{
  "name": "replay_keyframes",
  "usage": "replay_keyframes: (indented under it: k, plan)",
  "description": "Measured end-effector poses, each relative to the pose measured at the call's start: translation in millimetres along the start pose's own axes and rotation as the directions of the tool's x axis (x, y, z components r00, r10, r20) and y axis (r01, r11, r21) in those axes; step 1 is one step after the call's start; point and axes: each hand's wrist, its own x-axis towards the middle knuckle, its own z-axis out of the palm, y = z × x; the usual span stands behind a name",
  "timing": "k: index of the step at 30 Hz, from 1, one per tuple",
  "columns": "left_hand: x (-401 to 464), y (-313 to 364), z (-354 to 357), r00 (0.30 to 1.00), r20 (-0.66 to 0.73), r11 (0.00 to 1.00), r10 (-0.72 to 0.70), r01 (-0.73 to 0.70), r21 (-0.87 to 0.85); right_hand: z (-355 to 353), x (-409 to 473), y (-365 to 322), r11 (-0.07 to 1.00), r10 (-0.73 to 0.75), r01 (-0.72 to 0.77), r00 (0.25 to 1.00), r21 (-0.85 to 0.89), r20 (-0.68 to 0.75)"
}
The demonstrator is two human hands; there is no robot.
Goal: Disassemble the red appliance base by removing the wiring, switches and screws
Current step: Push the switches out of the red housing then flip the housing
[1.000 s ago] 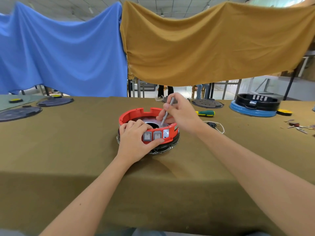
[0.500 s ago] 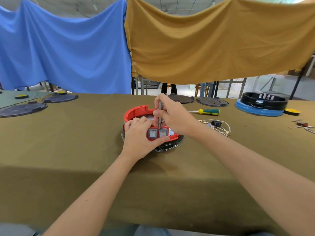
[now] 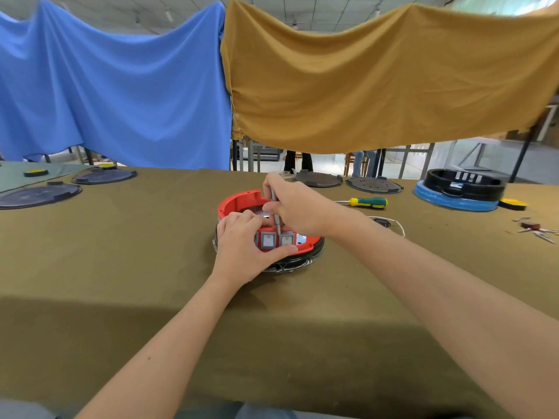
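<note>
The red appliance base [image 3: 242, 202] sits mid-bench [image 3: 121, 267] on the olive cloth. The left hand [image 3: 242, 246] grasps its near rim, thumb under the two grey switches [image 3: 268, 239]. The right hand [image 3: 298, 207] pinches a thin grey tool [image 3: 276, 213], tip down just behind the switches. A green-handled screwdriver [image 3: 367, 202] lies farther right.

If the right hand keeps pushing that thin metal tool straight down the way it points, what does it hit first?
Probably the red appliance base: the right hand aims the thin grey metal tool down at the rim between the two grey rocker switches. Exact depth is unclear.
</note>
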Motion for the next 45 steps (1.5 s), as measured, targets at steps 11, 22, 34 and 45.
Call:
replay_keyframes:
  k: [11, 22, 34, 45]
  plan:
    - [0, 0, 0, 1.000, -0.003, 1.000, -0.003, 0.003, 0.000, -9, 12, -8, 0.996, 0.066, -0.058, 0.991, -0.068, 0.118]
    - [0, 0, 1, 1.000, 0.006, 1.000, 0.009, -0.009, 0.020, 1, -7, -2, 0.995, -0.047, 0.046, 0.999, -0.094, -0.007]
    - [1, -1, 1, 1.000, 0.014, 1.000, 0.006, -0.007, 0.014, -11, 10, -14, 0.996, 0.037, -0.025, 0.991, -0.087, 0.131]
    - [0, 0, 0, 1.000, 0.017, 1.000, 0.007, -0.007, -0.013, -11, -29, 22, 0.952, 0.083, -0.019, 0.977, 0.305, -0.198]
